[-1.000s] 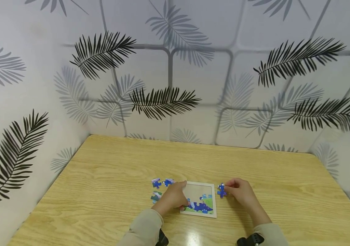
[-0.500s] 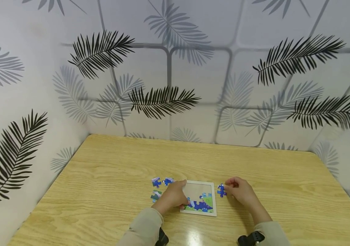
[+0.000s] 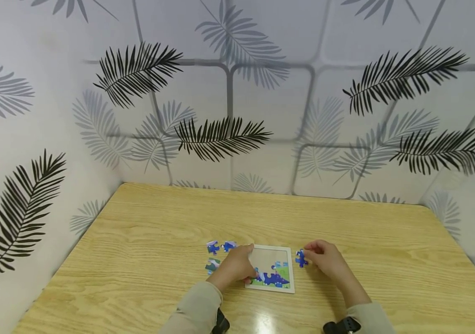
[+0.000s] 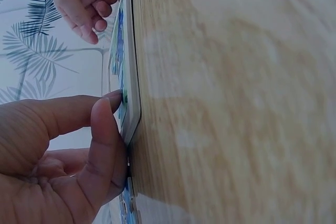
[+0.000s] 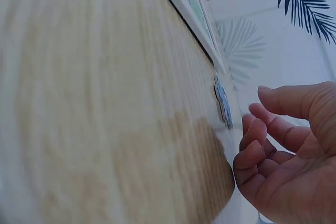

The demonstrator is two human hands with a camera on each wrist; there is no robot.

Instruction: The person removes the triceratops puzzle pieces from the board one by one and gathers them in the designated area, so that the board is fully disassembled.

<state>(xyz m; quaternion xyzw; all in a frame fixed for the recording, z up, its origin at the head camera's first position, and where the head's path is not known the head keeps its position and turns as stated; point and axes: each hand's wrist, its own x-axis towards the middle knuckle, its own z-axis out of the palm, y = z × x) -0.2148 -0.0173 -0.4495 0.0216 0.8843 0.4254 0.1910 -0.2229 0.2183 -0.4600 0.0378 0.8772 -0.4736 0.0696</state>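
A square white puzzle frame (image 3: 272,291) lies on the wooden table, its lower part filled with a blue and green dinosaur picture. My left hand (image 3: 232,266) holds the frame by its left side. In the left wrist view, that hand's thumb (image 4: 113,97) touches the picture surface, with other fingers beside the frame's edge. A loose blue jigsaw piece (image 3: 301,259) lies flat just right of the frame. My right hand (image 3: 327,260) hovers beside this piece; in the right wrist view, loosely bent fingers (image 5: 253,153) stand slightly apart from the piece (image 5: 222,100), holding nothing.
Left of the frame are several more jigsaw pieces: one blue (image 3: 213,247), another blue (image 3: 228,246) close to my left hand, and green ones (image 3: 212,266) partly covered by that hand. A leaf-patterned wall (image 3: 271,106) rises behind the wooden table (image 3: 158,222).
Both hands stay almost in place. My right hand's fingertips overlap the loose blue jigsaw piece a little more in the head view.
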